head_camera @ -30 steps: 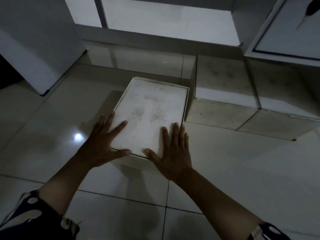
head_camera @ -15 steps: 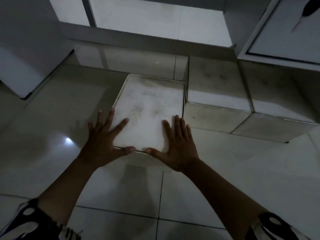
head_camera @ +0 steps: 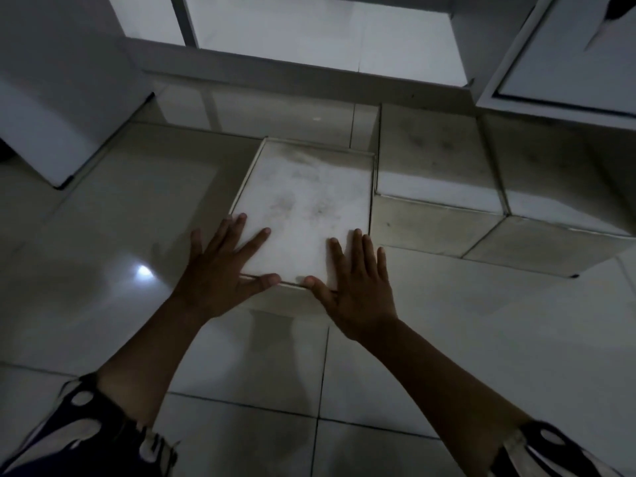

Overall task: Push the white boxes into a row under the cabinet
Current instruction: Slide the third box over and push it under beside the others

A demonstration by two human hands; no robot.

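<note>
Two white boxes (head_camera: 433, 166) already sit tucked under the cabinet (head_camera: 564, 63) at right. The third box (head_camera: 306, 208) sits just left of them, nearer, left hand (head_camera: 220, 273) and right hand (head_camera: 358, 287) pressing flat, fingers spread, on its near edge.

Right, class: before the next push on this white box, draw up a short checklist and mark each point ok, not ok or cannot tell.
1. Both hands flat on the box: left hand and right hand rest with straight fingers on the pushed box. Ok.
2. Its right side lies along the neighbouring box. Ok.
3. Its front is level with the neighbour's front: it sticks out toward the person. Not ok.
4. Floor behind the box is free. Ok.
5. Box fits under the cabinet. Cannot tell.
</note>
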